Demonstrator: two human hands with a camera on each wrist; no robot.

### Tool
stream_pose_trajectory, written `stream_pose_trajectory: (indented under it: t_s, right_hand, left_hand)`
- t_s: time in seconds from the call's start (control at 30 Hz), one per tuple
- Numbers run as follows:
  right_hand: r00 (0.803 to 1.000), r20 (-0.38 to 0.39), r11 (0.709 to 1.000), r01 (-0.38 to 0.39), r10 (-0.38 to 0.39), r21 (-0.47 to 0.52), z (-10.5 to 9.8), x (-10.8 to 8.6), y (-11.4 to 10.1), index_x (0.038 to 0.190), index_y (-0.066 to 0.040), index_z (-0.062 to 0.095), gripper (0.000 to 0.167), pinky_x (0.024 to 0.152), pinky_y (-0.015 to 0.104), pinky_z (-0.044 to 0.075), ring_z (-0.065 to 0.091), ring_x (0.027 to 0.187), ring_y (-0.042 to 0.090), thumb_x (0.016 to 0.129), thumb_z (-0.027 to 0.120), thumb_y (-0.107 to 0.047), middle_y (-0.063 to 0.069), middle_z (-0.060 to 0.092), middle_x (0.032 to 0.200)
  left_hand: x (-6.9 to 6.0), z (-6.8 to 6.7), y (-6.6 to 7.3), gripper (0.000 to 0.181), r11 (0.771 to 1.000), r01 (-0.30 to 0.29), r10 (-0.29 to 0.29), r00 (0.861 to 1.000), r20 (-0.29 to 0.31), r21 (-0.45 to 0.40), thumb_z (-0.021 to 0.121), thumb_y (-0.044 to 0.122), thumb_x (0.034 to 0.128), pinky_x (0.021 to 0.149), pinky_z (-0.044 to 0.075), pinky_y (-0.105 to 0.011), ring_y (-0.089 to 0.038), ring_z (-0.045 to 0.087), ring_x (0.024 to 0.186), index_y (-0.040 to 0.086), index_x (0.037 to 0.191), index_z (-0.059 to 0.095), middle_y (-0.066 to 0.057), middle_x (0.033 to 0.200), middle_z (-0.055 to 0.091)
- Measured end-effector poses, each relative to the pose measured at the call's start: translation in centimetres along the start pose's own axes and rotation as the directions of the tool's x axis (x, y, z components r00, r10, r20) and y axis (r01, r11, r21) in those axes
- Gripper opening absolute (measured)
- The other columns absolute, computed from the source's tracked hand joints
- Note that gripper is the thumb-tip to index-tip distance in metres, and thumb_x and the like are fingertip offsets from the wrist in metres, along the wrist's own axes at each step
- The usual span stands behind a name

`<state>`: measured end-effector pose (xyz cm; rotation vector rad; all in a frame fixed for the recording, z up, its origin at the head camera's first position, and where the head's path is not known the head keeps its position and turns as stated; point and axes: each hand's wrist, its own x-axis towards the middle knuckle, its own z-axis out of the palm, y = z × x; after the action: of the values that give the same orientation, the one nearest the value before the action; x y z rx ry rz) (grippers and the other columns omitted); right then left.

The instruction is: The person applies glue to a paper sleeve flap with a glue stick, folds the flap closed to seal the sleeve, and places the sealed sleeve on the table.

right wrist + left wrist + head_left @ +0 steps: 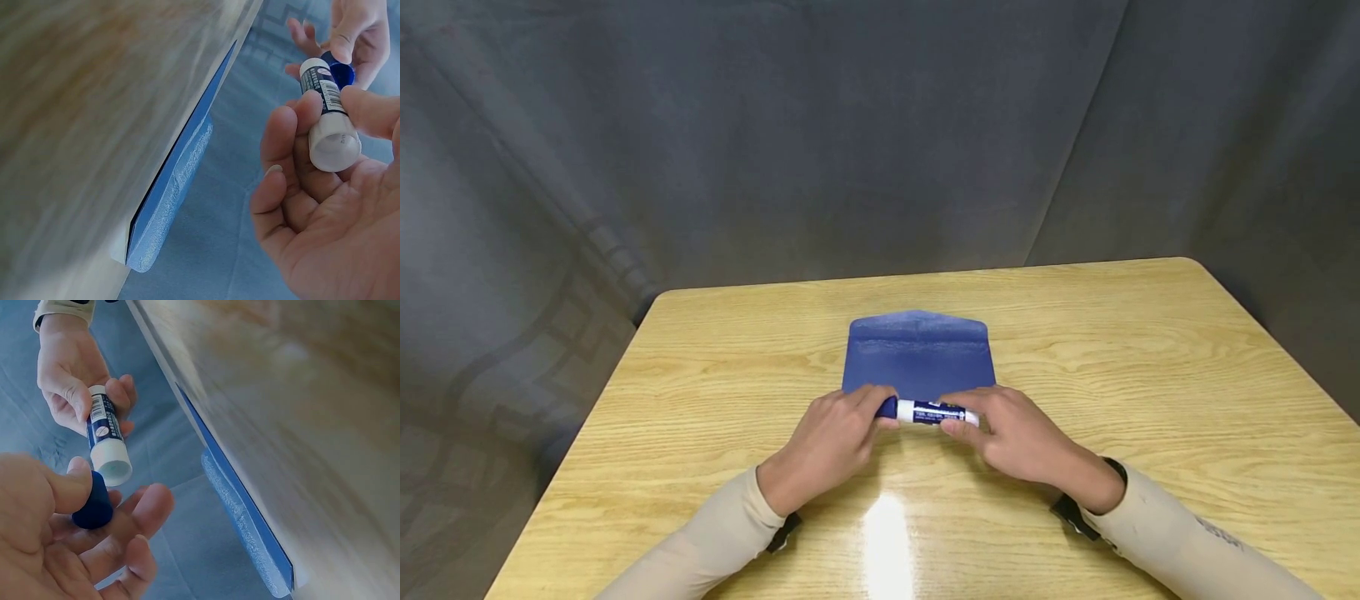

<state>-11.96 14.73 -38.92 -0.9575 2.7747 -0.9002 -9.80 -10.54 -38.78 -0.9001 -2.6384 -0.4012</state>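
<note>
My right hand (pixel 1026 437) grips a white and navy glue stick (pixel 928 412) by its white base, thumb on one side and fingers on the other. In my left hand (pixel 831 442) the dark blue cap (pixel 887 407) is pinched between thumb and fingers. The left wrist view shows the cap (pixel 94 503) apart from the stick's open white end (pixel 112 459). Behind both hands lies a blue envelope (pixel 917 367) with its flap unfolded toward the far side, its near part hidden by the hands and the stick.
The wooden table (pixel 700 400) has rounded far corners. A dark grey curtain (pixel 820 150) hangs beyond it and down the sides. Bright glare lies on the wood in front of the hands.
</note>
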Motion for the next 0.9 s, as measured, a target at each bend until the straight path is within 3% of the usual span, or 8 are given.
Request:
stream_pose_trajectory:
  t_s: [0.23, 0.4, 0.53, 0.67, 0.7, 0.77, 0.8, 0.9]
  right_hand:
    - [1.000, -0.004, 1.000, 0.011, -0.011, 0.004, 0.1, 0.0, 0.0, 0.123, -0.022, 0.070, 0.029, 0.083, 0.035, 0.053, 0.064, 0.094, 0.006, 0.099, 0.061, -0.035, -0.007, 0.073, 0.114]
    - [1.000, 0.003, 1.000, 0.024, -0.024, 0.005, 0.1, 0.0, 0.0, 0.123, -0.021, 0.070, 0.030, 0.078, 0.030, 0.051, 0.061, 0.087, 0.004, 0.099, 0.061, -0.035, -0.006, 0.074, 0.114]
    - [1.000, 0.006, 1.000, 0.024, -0.024, -0.005, 0.1, 0.0, 0.0, 0.125, -0.017, 0.069, 0.034, 0.085, 0.038, 0.055, 0.068, 0.099, 0.012, 0.100, 0.059, -0.037, -0.002, 0.073, 0.117]
    - [1.000, 0.014, 1.000, 0.015, -0.015, -0.009, 0.1, 0.0, 0.0, 0.128, -0.010, 0.067, 0.041, 0.098, 0.049, 0.053, 0.067, 0.115, 0.026, 0.101, 0.056, -0.039, 0.006, 0.071, 0.124]
    - [1.000, 0.015, 1.000, 0.013, -0.013, -0.009, 0.1, 0.0, 0.0, 0.128, -0.009, 0.067, 0.043, 0.100, 0.050, 0.052, 0.066, 0.117, 0.028, 0.101, 0.056, -0.040, 0.007, 0.071, 0.125]
    - [1.000, 0.019, 1.000, 0.007, -0.007, -0.006, 0.1, 0.0, 0.0, 0.128, -0.008, 0.066, 0.044, 0.101, 0.050, 0.051, 0.066, 0.118, 0.029, 0.101, 0.055, -0.041, 0.007, 0.070, 0.125]
    - [1.000, 0.019, 1.000, 0.005, -0.005, -0.005, 0.1, -0.1, 0.0, 0.128, -0.008, 0.067, 0.044, 0.101, 0.050, 0.051, 0.066, 0.118, 0.029, 0.101, 0.055, -0.041, 0.007, 0.070, 0.125]
    - [1.000, 0.017, 1.000, 0.005, -0.005, -0.008, 0.1, -0.1, 0.0, 0.129, -0.008, 0.066, 0.045, 0.101, 0.050, 0.051, 0.066, 0.118, 0.029, 0.101, 0.055, -0.042, 0.007, 0.070, 0.125]
  left_hand:
    - [0.0, -0.1, 0.0, 0.026, 1.000, -0.003, 0.003, 0.999, -0.033, -0.023, 0.063, 0.026, 0.0971, 0.052, 0.046, -0.019, -0.006, 0.051, 0.059, 0.007, 0.114, 0.063, 0.000, 0.085, 0.069]
    - [0.1, -0.2, -0.1, 0.028, 0.997, 0.003, -0.003, 1.000, 0.004, -0.075, 0.059, 0.026, 0.0995, 0.051, 0.043, -0.015, -0.004, 0.049, 0.059, 0.007, 0.119, 0.060, -0.001, 0.088, 0.069]
    - [0.2, -0.4, -0.4, 0.034, 0.987, 0.047, -0.041, 0.998, 0.042, -0.152, 0.053, 0.024, 0.1030, 0.048, 0.038, -0.014, 0.000, 0.042, 0.054, 0.004, 0.130, 0.052, -0.007, 0.108, 0.072]
    - [0.5, -0.9, -1.0, 0.035, 0.959, 0.125, -0.115, 0.992, 0.054, -0.253, 0.049, 0.022, 0.1050, 0.045, 0.034, -0.017, 0.001, 0.029, 0.047, 0.002, 0.133, 0.043, -0.010, 0.133, 0.065]
    - [0.5, -1.1, -1.2, 0.034, 0.949, 0.147, -0.136, 0.989, 0.060, -0.280, 0.048, 0.022, 0.1053, 0.046, 0.034, -0.018, 0.000, 0.029, 0.047, 0.002, 0.132, 0.042, -0.010, 0.138, 0.063]
    - [0.6, -1.5, -1.6, 0.031, 0.927, 0.195, -0.182, 0.981, 0.072, -0.319, 0.047, 0.023, 0.1059, 0.051, 0.038, -0.020, -0.003, 0.044, 0.052, 0.004, 0.130, 0.040, -0.009, 0.139, 0.062]
    - [0.7, -1.6, -1.9, 0.030, 0.918, 0.217, -0.202, 0.976, 0.079, -0.331, 0.046, 0.024, 0.1062, 0.054, 0.040, -0.021, -0.006, 0.053, 0.058, 0.005, 0.129, 0.040, -0.009, 0.140, 0.061]
    - [0.9, -2.2, -2.8, 0.031, 0.891, 0.281, -0.260, 0.960, 0.106, -0.356, 0.045, 0.028, 0.1065, 0.062, 0.047, -0.025, -0.016, 0.065, 0.078, 0.007, 0.129, 0.042, -0.007, 0.139, 0.062]
